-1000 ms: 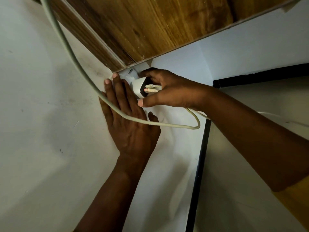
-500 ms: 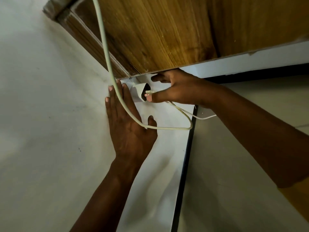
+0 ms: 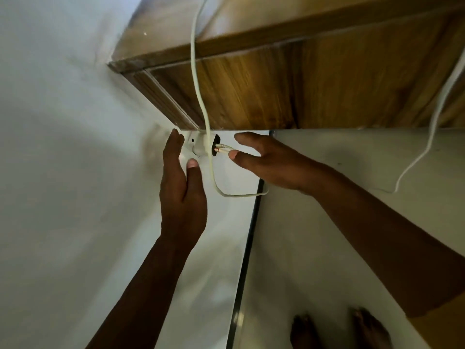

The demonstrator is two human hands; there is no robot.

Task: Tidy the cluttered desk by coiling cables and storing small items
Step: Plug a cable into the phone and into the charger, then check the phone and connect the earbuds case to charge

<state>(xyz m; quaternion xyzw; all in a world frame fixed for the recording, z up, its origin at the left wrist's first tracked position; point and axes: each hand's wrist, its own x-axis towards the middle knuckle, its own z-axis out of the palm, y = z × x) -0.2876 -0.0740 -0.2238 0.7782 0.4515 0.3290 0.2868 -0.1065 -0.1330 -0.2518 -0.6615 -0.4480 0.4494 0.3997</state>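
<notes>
- Feet [image 3: 337, 331] at bottom edge, on pale floor [image 3: 327, 248]; dark strip [image 3: 247, 248] runs along the wall foot.
- Left hand [image 3: 182, 192]: fingers straight, held edge-on against wall [image 3: 63, 172]; thumb tip just below the charger, holding nothing.
- Right hand [image 3: 266, 159]: fingers spread and relaxed, empty; thumb tip near the thin leads [image 3: 225, 148], contact not resolvable.
- Charger [image 3: 205, 147]: white body, dark face, seated at the wall under the desk [image 3: 276, 91]. Long axis runs out from the wall toward the right hand.
- Key relation: charger lies between the two hands; left thumb is nearest the body, right hand faces its dark end.
- Thick cable [image 3: 198, 91] hangs across the charger front, then loops low toward the strip; judged likely to snag a straight pull.
- Second cable [image 3: 432, 122] dangles far right, well apart.
</notes>
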